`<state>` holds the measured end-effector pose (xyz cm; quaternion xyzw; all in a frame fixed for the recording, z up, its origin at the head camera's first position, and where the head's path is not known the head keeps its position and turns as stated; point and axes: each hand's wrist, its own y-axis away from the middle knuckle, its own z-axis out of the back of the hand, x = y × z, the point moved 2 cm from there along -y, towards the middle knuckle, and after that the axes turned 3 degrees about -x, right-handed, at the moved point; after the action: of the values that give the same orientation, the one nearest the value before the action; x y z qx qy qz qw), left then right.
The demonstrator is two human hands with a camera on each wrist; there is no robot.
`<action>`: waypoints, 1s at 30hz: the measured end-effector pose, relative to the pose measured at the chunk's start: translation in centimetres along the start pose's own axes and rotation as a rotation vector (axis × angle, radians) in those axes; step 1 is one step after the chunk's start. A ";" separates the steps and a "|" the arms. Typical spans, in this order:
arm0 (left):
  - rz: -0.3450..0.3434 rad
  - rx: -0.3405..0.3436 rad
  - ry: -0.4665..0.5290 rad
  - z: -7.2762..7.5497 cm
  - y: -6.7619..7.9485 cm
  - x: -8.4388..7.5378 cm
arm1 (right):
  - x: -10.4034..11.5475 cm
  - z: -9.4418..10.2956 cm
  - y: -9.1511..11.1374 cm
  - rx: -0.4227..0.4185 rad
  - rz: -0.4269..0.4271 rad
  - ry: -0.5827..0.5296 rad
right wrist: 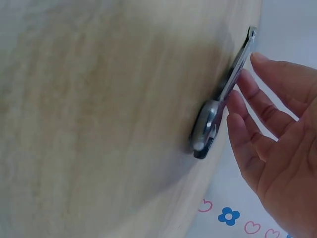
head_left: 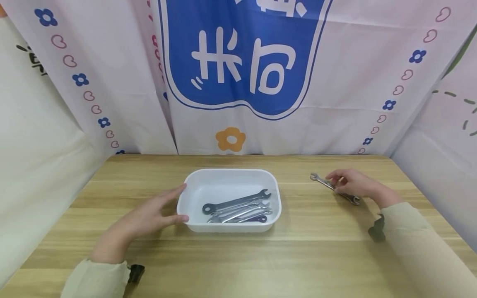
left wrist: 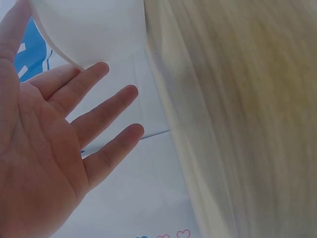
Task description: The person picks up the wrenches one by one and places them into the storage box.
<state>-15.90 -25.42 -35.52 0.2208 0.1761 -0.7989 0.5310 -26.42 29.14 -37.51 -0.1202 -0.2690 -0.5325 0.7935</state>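
Observation:
My right hand (head_left: 350,183) is at a silver open-end wrench (head_left: 323,180) on the right of the table, thumb and fingertips pinching the middle of its shank. The right wrist view shows the wrench (right wrist: 233,79) on edge, close over the wood, with the fingertips right at it. My left hand (head_left: 149,217) touches the left end of a white plastic box (head_left: 227,227), fingers at its left wall and thumb at the near corner. The left wrist view shows these fingers (left wrist: 94,116) straight and spread. Inside the box lie a dark grey wrench (head_left: 234,201) and several silver wrenches (head_left: 242,213).
A purple wrench end (head_left: 263,218) shows at the box's near right. The wooden table (head_left: 238,265) ends at the back against a white cloth curtain (head_left: 197,128) with a blue printed sign. White cloth walls stand at both sides.

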 end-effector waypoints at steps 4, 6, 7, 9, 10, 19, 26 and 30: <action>-0.002 0.001 -0.005 -0.1 0.0 0.0 | 0.3 -0.4 0.0 0.022 0.024 -0.013; -0.003 -0.001 -0.004 -0.1 0.0 0.0 | 0.4 -0.7 -0.1 0.033 0.029 -0.017; -0.004 -0.002 -0.003 -0.1 0.0 0.0 | 0.5 -0.8 -0.2 0.037 0.033 -0.017; -0.005 -0.004 -0.004 -0.1 0.0 0.0 | 0.6 -0.9 -0.3 0.048 0.041 -0.021; -0.006 -0.005 -0.004 -0.1 -0.1 0.0 | 0.7 -1.0 -0.3 0.056 0.045 -0.025; -0.003 -0.003 -0.008 0.1 -0.2 -0.1 | 1.2 -1.5 -0.7 0.097 0.033 -0.013; 0.003 0.000 -0.021 0.1 -0.4 -0.1 | 1.1 -1.8 -0.5 0.067 0.023 -0.015; -0.001 -0.007 -0.016 0.0 -0.2 -0.1 | 1.1 -1.8 -0.4 0.063 0.017 -0.013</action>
<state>-16.10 -25.27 -35.49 0.2123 0.1745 -0.8003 0.5329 -25.92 27.24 -38.45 -0.1010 -0.2898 -0.5164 0.7995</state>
